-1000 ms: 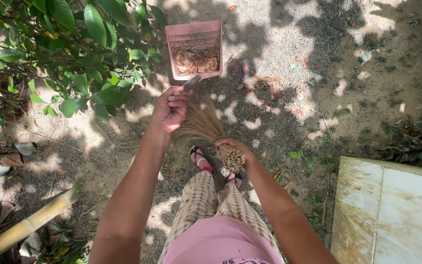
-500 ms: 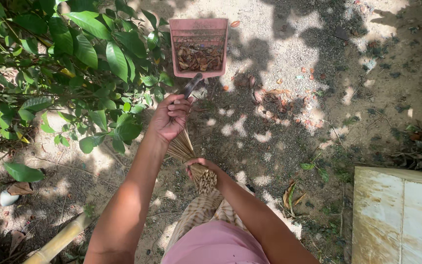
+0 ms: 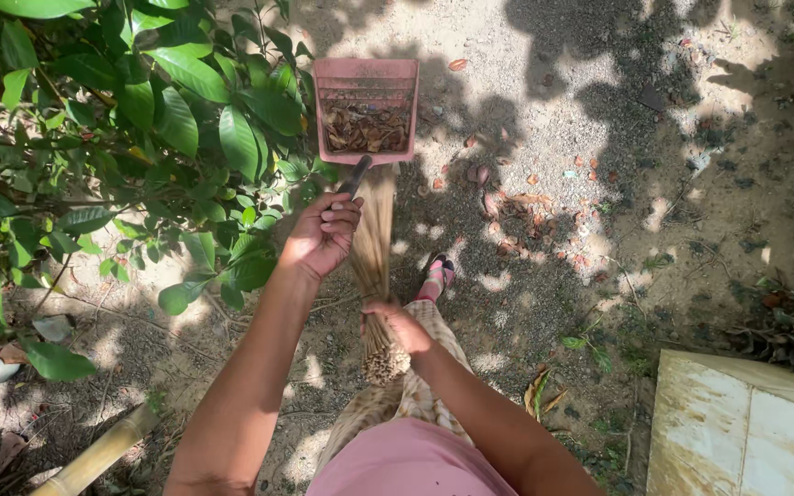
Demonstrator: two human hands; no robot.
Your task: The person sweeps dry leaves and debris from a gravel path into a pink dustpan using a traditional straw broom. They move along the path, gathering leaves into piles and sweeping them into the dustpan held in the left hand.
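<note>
My left hand [image 3: 323, 236] grips the dark handle of a pink dustpan [image 3: 367, 84] held out in front of me. The pan is loaded with dry brown leaves [image 3: 365, 129]. My right hand [image 3: 399, 323] is closed around a bundle broom of thin tan sticks [image 3: 374, 266], whose bristles point forward toward the pan's rear edge and whose bound butt end sits just below my fist. One foot in a pink sandal [image 3: 437, 274] shows under the broom, on sandy ground.
A leafy green shrub [image 3: 121, 138] fills the left side, close to my left arm. Scattered dry leaves [image 3: 526, 216] lie on the gravel ahead. A pale tiled slab [image 3: 746, 432] sits bottom right. A bamboo pole [image 3: 94, 455] lies bottom left.
The dustpan has been raised and carried forward. The broom swung from splayed under my left hand to pointing straight ahead at the pan, and I have stepped forward.
</note>
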